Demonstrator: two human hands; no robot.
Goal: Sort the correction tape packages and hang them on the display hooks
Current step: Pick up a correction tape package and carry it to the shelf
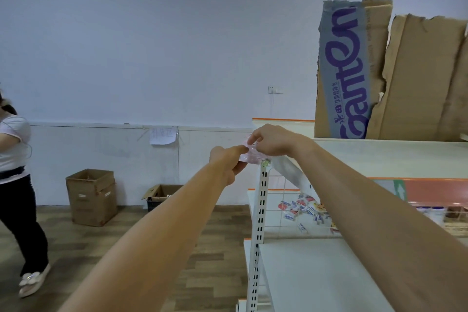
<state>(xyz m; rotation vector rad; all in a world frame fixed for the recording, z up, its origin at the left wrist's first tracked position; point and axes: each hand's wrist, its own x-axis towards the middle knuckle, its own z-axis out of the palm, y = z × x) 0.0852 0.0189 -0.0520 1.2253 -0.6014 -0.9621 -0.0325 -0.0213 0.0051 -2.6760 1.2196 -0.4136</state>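
Observation:
Both my hands hold one small pinkish clear package at the top of the white slotted shelf upright. My left hand pinches its left edge from below. My right hand pinches its top from above, fingers closed on it. Most of the package is hidden by my fingers. No hook shows clearly at that spot. Behind a wire grid panel, several small red, white and blue packages lie loose on a white shelf.
A white shelf unit fills the lower right, with torn cardboard sheets standing on its top. Two open cardboard boxes sit on the wood floor by the wall. A person in a white top stands at the left edge.

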